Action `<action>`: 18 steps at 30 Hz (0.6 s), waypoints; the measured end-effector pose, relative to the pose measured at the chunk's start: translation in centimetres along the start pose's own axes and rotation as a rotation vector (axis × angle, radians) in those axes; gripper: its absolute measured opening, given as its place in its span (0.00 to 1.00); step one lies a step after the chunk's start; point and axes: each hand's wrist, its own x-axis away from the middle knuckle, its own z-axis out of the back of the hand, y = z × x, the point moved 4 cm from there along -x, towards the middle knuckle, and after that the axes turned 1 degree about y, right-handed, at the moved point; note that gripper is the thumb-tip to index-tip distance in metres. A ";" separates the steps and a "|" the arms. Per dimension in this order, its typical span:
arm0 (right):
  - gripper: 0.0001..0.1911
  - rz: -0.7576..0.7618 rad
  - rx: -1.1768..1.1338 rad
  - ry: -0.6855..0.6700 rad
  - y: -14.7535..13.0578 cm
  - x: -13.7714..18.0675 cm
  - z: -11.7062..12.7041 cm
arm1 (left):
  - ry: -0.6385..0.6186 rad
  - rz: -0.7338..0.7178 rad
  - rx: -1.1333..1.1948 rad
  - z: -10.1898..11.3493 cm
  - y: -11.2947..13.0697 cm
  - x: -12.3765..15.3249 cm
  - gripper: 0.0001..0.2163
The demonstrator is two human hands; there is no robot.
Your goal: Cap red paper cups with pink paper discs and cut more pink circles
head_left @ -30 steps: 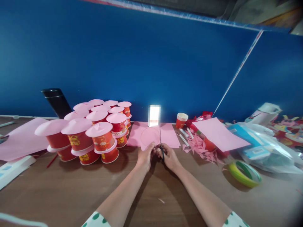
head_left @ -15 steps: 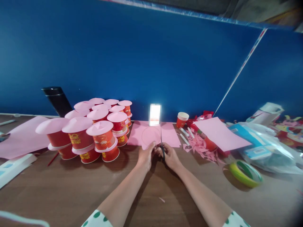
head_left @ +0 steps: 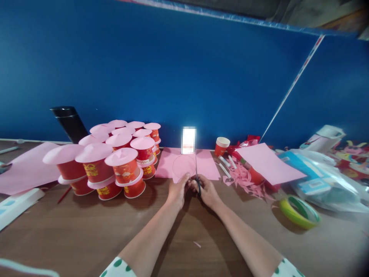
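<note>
Between thumb and fingers, my left hand (head_left: 178, 191) pinches the near edge of a piece of pink paper (head_left: 183, 167) with a circle drawn on it. My right hand (head_left: 208, 192) is closed round the dark handles of a pair of scissors (head_left: 198, 184). The blades point away from me, along the right side of the circle. Both hands are close together, their fingertips almost meeting. More pink sheets (head_left: 208, 165) lie flat under and behind the held paper. A bright, blurred-out upright rectangle (head_left: 188, 140) stands behind them.
On the left stand several red paper cups (head_left: 98, 169) stacked in pairs with pink cone tops. To the right are a cup stack (head_left: 221, 146), white markers (head_left: 225, 170), pink paper scraps (head_left: 245, 179), green tape (head_left: 300, 212) and plastic bags (head_left: 331, 181). A blue wall (head_left: 184, 69) rises behind.
</note>
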 end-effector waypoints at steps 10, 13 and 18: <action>0.15 0.009 -0.007 0.002 -0.5 0.0 0.0 | 0.001 -0.003 0.002 0.0 0.0 0.0 0.14; 0.15 0.012 -0.003 0.005 -0.5 0.0 0.0 | -0.007 0.000 0.004 -0.1 0.0 0.1 0.14; 0.16 0.004 -0.001 0.005 -0.3 0.0 0.1 | 0.001 0.009 -0.008 -0.1 0.0 0.2 0.13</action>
